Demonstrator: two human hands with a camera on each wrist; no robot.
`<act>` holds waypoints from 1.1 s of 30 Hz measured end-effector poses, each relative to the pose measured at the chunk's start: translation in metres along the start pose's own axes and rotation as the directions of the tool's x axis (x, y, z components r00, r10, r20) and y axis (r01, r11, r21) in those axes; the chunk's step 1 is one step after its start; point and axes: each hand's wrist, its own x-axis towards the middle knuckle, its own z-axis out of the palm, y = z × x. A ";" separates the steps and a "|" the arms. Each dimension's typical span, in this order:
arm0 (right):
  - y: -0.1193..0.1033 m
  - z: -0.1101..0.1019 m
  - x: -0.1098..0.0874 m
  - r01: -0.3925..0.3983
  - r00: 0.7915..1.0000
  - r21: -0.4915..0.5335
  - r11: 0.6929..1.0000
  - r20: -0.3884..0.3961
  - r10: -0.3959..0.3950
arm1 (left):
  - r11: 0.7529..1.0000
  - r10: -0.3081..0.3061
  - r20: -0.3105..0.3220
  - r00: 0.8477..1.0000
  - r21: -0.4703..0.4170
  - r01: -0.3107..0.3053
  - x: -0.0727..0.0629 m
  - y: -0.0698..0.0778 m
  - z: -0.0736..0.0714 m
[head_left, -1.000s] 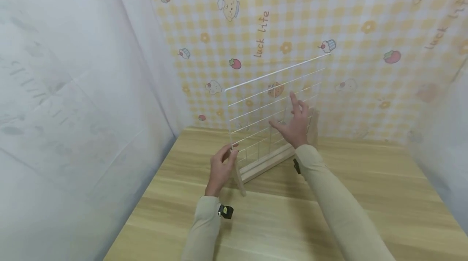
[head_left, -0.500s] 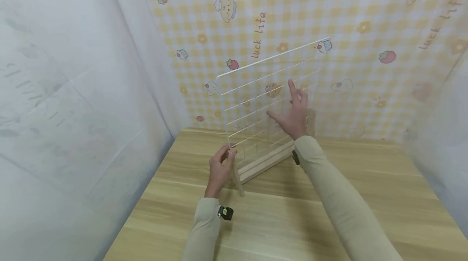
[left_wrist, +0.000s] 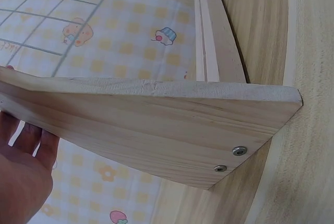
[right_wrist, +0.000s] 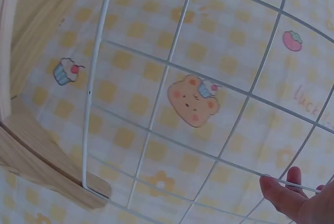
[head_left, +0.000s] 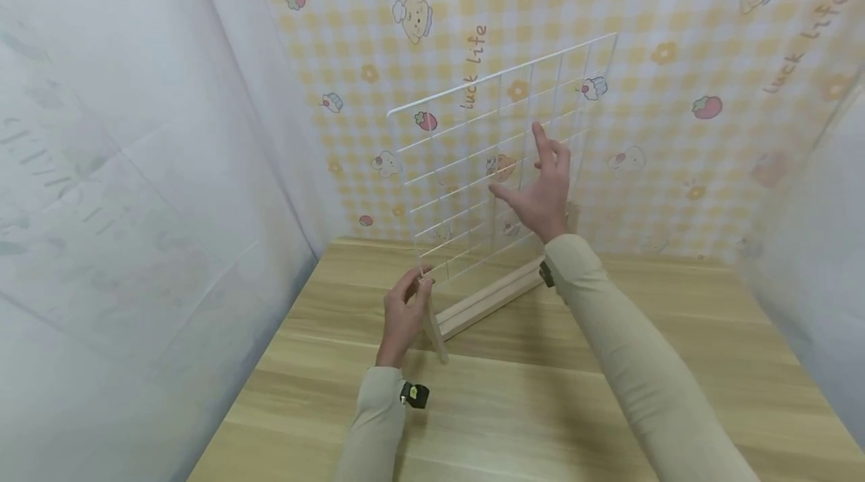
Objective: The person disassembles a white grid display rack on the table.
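Gripping the near board (left_wrist: 167,125) of the stand (head_left: 435,328) with the left hand (head_left: 403,314), closed down to about a board's thickness between thumb and fingers. Can't tell about any contact between those fingers and the wire right beside them.

Holding the grid (right_wrist: 250,95) with the right hand (head_left: 544,197), way looser: thumb and index spread wide, index pointing up. Seeing a wire run between the digits in the right wrist view, with one tip right against it. Can't judge the force of that hold, with much of the hand cut off there.

Got the grid roughly upright over the stand, with a gap between its lower wires and the base bar (head_left: 491,300) and its near edge just beside the left hand. Also got a far corner at the tip of the far board (right_wrist: 39,139); can't tell, in the slot or just beside it.

All on a wood-grain table (head_left: 500,414), in front of a yellow check cloth (head_left: 649,106) with strawberries and cupcakes. Wearing tan sleeves (head_left: 645,369), plus a little black gadget (head_left: 414,395) at the left wrist.
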 end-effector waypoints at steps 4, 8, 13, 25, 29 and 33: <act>-0.012 -0.007 0.007 0.035 0.999 0.005 0.999 -0.014 -0.035 | 1.000 -0.016 -0.005 1.000 0.009 0.016 -0.002 0.000 -0.001; -0.020 -0.014 0.014 0.069 0.997 0.004 0.998 -0.037 -0.069 | 1.000 -0.005 0.001 1.000 0.020 0.004 -0.003 0.000 -0.002; -0.022 -0.026 0.020 0.095 0.994 -0.032 0.995 -0.060 -0.097 | 0.999 0.031 0.008 0.999 0.037 -0.031 -0.003 0.000 -0.003; -0.008 -0.056 0.022 0.002 0.998 -0.069 0.998 -0.054 -0.006 | 0.999 0.006 0.001 1.000 0.045 -0.006 -0.003 -0.004 -0.003; -0.002 -0.065 0.020 -0.041 0.998 -0.074 0.996 -0.045 0.038 | 0.999 0.017 0.010 1.000 0.043 -0.017 -0.002 -0.004 -0.002; 0.001 -0.072 0.018 -0.050 0.999 -0.088 0.995 -0.023 0.048 | 0.999 0.013 0.010 1.000 0.036 -0.014 -0.002 -0.004 -0.002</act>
